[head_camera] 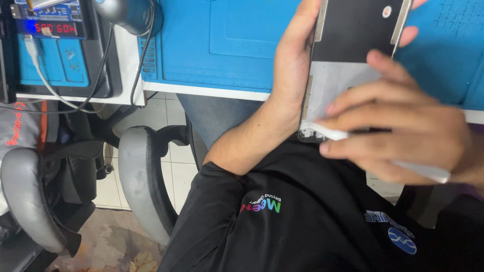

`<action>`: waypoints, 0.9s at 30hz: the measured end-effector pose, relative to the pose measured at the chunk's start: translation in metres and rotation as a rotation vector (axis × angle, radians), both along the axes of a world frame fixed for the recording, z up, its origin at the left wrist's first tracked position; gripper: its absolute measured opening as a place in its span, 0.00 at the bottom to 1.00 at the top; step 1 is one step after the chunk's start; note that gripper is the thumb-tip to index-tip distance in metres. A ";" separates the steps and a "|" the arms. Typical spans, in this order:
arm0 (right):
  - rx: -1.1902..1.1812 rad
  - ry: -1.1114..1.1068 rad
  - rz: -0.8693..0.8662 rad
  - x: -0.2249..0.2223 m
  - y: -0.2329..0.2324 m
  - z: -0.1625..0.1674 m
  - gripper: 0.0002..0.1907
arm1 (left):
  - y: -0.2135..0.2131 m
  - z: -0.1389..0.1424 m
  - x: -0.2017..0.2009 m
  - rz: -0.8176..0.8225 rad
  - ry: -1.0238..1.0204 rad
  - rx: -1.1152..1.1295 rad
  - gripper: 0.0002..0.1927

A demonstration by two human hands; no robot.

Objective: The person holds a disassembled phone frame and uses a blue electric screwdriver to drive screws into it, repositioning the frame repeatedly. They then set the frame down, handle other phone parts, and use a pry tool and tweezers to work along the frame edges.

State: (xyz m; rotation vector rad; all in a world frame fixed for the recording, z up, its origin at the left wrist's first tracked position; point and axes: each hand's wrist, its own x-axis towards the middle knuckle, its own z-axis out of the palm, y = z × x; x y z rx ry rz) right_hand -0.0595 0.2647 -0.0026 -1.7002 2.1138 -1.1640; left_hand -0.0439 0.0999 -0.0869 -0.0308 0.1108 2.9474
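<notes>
So my left hand [295,75] is wrapped around the edge of a flat phone panel [353,55], fingers clamped on it, held just over the blue work mat [227,40]. My right hand [408,131] pinches a white tool [330,132] against the panel's lower end.

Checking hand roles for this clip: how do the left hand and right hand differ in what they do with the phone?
The left hand grips the phone by its edge; the right hand lies across its lower part. The left hand holds nothing else; the right hand holds a white tool against it. Both touch the phone.
</notes>
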 end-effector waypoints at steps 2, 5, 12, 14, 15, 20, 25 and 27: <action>0.050 0.037 -0.054 -0.015 -0.008 0.009 0.12 | 0.001 0.008 0.003 -0.035 -0.095 -0.133 0.35; 0.117 0.118 -0.111 -0.031 -0.023 0.027 0.12 | -0.001 0.022 0.006 -0.078 -0.208 -0.263 0.36; 0.000 0.139 0.022 0.002 -0.015 0.013 0.14 | -0.013 0.028 0.002 -0.084 -0.060 -0.026 0.38; 0.012 0.193 -0.010 -0.007 0.003 -0.001 0.13 | -0.010 0.024 0.009 -0.087 0.010 0.055 0.34; 0.036 0.254 -0.052 -0.022 0.011 -0.006 0.13 | -0.008 0.021 0.012 -0.092 0.021 0.072 0.33; 0.119 0.342 -0.111 -0.057 0.009 0.009 0.14 | 0.001 0.014 0.018 -0.130 -0.060 0.004 0.30; 0.018 0.292 0.031 -0.006 -0.029 0.035 0.15 | 0.002 0.015 0.014 -0.158 0.041 0.215 0.31; 0.020 0.248 0.027 -0.004 -0.026 0.034 0.15 | 0.006 0.015 0.015 -0.133 -0.005 0.175 0.31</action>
